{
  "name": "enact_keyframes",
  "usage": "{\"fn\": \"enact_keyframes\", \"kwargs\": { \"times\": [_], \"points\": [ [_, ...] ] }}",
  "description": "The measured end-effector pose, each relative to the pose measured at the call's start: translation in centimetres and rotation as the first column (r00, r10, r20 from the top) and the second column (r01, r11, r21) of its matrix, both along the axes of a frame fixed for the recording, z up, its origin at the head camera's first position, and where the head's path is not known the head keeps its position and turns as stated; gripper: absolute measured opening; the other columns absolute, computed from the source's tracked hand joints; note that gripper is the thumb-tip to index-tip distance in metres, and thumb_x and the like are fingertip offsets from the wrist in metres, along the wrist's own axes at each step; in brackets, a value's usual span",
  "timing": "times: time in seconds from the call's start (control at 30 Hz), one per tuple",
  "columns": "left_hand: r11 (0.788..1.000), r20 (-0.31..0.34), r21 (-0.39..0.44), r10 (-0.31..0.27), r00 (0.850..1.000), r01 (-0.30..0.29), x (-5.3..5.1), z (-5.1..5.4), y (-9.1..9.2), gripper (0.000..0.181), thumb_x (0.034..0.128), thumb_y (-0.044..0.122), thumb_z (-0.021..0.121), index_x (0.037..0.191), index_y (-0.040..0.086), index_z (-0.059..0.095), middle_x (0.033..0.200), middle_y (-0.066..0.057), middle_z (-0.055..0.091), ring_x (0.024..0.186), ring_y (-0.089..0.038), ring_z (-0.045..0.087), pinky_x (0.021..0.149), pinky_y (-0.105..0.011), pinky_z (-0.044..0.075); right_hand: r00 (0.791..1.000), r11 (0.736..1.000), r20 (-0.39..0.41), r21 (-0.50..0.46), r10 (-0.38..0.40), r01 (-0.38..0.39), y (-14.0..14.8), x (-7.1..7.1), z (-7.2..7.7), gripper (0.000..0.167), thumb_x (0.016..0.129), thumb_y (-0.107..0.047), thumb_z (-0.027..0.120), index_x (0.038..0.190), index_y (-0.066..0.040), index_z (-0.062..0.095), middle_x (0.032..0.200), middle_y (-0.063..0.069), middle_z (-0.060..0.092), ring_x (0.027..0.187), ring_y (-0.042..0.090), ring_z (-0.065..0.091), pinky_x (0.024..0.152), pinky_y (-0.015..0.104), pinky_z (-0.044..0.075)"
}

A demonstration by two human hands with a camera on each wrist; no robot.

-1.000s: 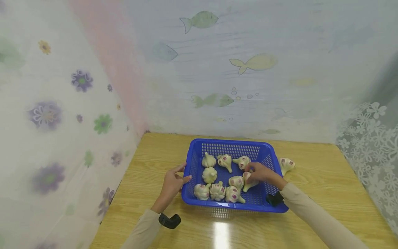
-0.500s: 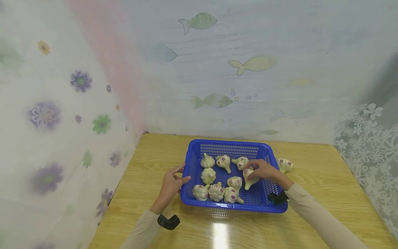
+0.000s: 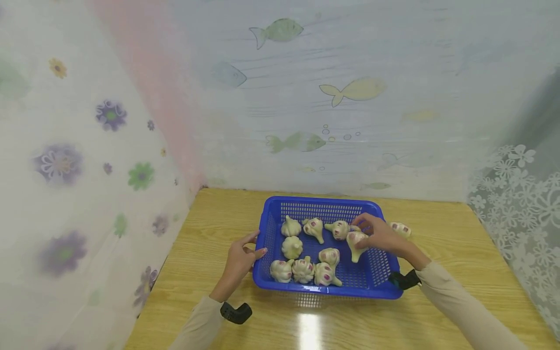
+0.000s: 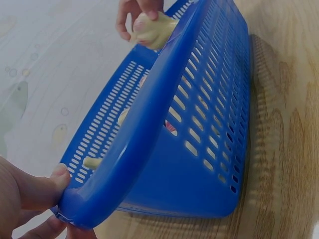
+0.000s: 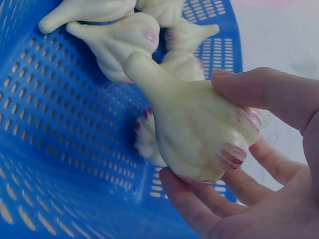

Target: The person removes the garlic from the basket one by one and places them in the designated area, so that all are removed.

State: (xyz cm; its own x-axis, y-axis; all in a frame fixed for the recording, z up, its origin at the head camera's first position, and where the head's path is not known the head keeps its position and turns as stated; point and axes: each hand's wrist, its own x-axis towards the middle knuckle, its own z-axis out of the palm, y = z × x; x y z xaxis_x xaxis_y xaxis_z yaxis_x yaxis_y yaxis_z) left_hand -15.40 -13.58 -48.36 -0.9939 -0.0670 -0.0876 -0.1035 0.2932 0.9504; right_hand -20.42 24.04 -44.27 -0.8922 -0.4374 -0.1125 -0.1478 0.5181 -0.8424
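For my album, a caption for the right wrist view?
Right hand holding a garlic bulb over a blue basket with bulbs.

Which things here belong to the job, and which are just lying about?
Seemingly in the job: garlic bulb in the right hand; blue basket, gripped by the left hand; bulbs inside; perhaps the loose bulb outside.
Just around: table; fish-patterned backdrop.

Soft, even, rather muted light filled the head view, where the wall (image 3: 245, 160) looked hazy and low in contrast. A white patch of glare shone on the glossy table (image 3: 218, 218) near the lower edge. In the left wrist view, a pale sheen ran along the blue basket (image 4: 142, 124) rim and a soft shadow lay beside its base. The right wrist view was cool and bluish, the nearest garlic bulb (image 5: 194, 129) fairly clear, the wall washed out.
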Motion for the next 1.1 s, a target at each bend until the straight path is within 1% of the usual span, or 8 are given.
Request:
{"fn": "enact_keyframes", "kwargs": {
  "times": [0.13,0.2,0.47,0.57,0.7,0.87,0.97,1.1],
  "points": [
    [1.0,-0.001,-0.001,0.004,1.0,-0.004,0.0,0.0,-0.1,0.054,0.0816,0.004,0.073,0.132,0.008,0.056,0.109,-0.013,0.059,0.06,-0.014,0.057,0.044,-0.031,0.05,1.0,1.0,-0.017,0.018,-0.008,0.008,0.7,0.2,0.5,0.046,0.077,-0.012,0.077,0.116,-0.002,0.054,0.117,0.02,0.053,0.107,0.041,0.051,0.08,0.046,0.049],
    [1.0,-0.003,-0.001,0.003,1.0,-0.003,0.0,0.0,-0.1,0.054,0.0817,0.004,0.073,0.132,0.008,0.056,0.109,-0.013,0.059,0.06,-0.015,0.057,0.044,-0.032,0.051,1.0,1.0,-0.012,0.022,-0.013,0.013,1.1,0.3,0.6,0.045,0.078,-0.013,0.076,0.116,-0.002,0.054,0.118,0.019,0.053,0.108,0.04,0.051,0.08,0.046,0.05],
    [1.0,0.001,0.002,0.002,1.0,-0.002,0.0,-0.1,-0.1,0.054,0.0815,0.004,0.073,0.132,0.008,0.056,0.108,-0.013,0.059,0.059,-0.015,0.057,0.044,-0.032,0.051,1.0,0.999,-0.01,0.024,-0.024,0.025,2.3,0.8,1.4,0.052,0.079,-0.016,0.076,0.122,0.002,0.053,0.122,0.021,0.052,0.112,0.043,0.049,0.081,0.048,0.05],
    [1.0,-0.004,0.004,0.0,1.0,0.0,-0.1,-0.1,-0.1,0.054,0.0816,0.004,0.073,0.132,0.008,0.056,0.109,-0.013,0.059,0.06,-0.015,0.057,0.044,-0.032,0.051,1.0,0.999,-0.014,0.022,-0.028,0.028,2.6,0.9,1.6,0.054,0.08,-0.016,0.076,0.124,0.002,0.052,0.124,0.022,0.051,0.112,0.043,0.049,0.08,0.048,0.05],
    [1.0,-0.009,0.005,-0.004,1.0,0.004,-0.1,-0.2,-0.2,0.053,0.0817,0.004,0.073,0.132,0.009,0.056,0.109,-0.013,0.059,0.061,-0.015,0.058,0.044,-0.032,0.051,0.999,0.999,-0.019,0.025,-0.03,0.031,3.0,1.0,1.8,0.055,0.08,-0.017,0.076,0.125,0.003,0.052,0.125,0.024,0.051,0.111,0.041,0.05,0.079,0.044,0.05],
    [1.0,-0.005,0.014,-0.005,1.0,0.005,0.0,-0.3,-0.2,0.054,0.0817,0.005,0.073,0.133,0.009,0.056,0.109,-0.013,0.059,0.062,-0.016,0.059,0.044,-0.032,0.051,0.998,0.998,-0.03,0.035,-0.051,0.052,3.6,1.2,1.9,0.054,0.08,-0.019,0.076,0.125,0.001,0.053,0.124,0.021,0.052,0.111,0.042,0.049,0.078,0.042,0.05],
    [1.0,0.0,0.017,-0.002,1.0,0.002,0.0,-0.3,-0.2,0.054,0.0819,0.005,0.073,0.133,0.01,0.056,0.109,-0.013,0.059,0.062,-0.015,0.059,0.044,-0.032,0.05,0.997,0.997,-0.047,0.046,-0.059,0.061,3.8,1.3,1.9,0.054,0.081,-0.019,0.076,0.126,0.0,0.053,0.123,0.021,0.053,0.111,0.042,0.049,0.077,0.044,0.05],
    [1.0,0.004,0.015,-0.001,1.0,0.001,0.0,-0.2,-0.1,0.054,0.0821,0.005,0.073,0.133,0.009,0.056,0.11,-0.013,0.059,0.063,-0.015,0.059,0.045,-0.031,0.05,0.996,0.995,-0.062,0.062,-0.07,0.074,4.1,1.6,2.1,0.055,0.082,-0.02,0.074,0.128,0.0,0.053,0.127,0.022,0.051,0.115,0.044,0.045,0.079,0.048,0.05]
  ]
}}
